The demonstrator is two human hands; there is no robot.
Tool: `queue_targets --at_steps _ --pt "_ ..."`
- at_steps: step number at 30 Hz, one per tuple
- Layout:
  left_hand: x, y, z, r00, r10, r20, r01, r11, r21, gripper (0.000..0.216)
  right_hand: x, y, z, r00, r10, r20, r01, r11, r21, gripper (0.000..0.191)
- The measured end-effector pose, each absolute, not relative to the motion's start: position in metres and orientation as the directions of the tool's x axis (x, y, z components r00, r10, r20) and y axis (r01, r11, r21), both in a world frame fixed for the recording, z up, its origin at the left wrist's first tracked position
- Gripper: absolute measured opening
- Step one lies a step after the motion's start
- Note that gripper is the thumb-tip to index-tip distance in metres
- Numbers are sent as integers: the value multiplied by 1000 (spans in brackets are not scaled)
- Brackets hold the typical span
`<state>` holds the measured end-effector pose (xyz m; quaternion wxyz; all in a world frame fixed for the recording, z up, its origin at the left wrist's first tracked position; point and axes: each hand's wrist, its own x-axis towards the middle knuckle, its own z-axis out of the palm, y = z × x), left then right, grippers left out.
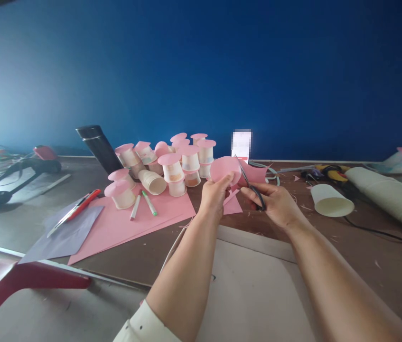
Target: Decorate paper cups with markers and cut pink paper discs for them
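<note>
My left hand [215, 194] pinches a round piece of pink paper [224, 168], holding it up above the brown table [364, 256]. My right hand [275, 202] grips black-handled scissors [248, 183], whose blades point up into the pink paper's right edge. A pink offcut [257, 174] hangs to the right of the blades, and a small pink scrap [233, 206] lies under my hands.
Several paper cups with pink round tops [172, 164] cluster behind a large pink sheet [129, 221] bearing two markers [150, 203]. A red utility knife [79, 207], a purple sheet [65, 235], a black flask [99, 147], a lone white cup [330, 200], a stack of cups [389, 195] and a red chair [15, 280] surround them.
</note>
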<state>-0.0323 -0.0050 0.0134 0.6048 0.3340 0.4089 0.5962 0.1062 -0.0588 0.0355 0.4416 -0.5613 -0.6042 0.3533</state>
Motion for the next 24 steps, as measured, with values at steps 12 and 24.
queue_targets --at_steps 12,24 --pt "-31 -5 17 -87 988 -126 -495 67 866 37 106 -58 34 20 990 139 345 123 -931 47" --pt "-27 -8 19 -111 978 -178 -596 77 799 36 99 -59 34 -76 985 153 305 169 -937 42"
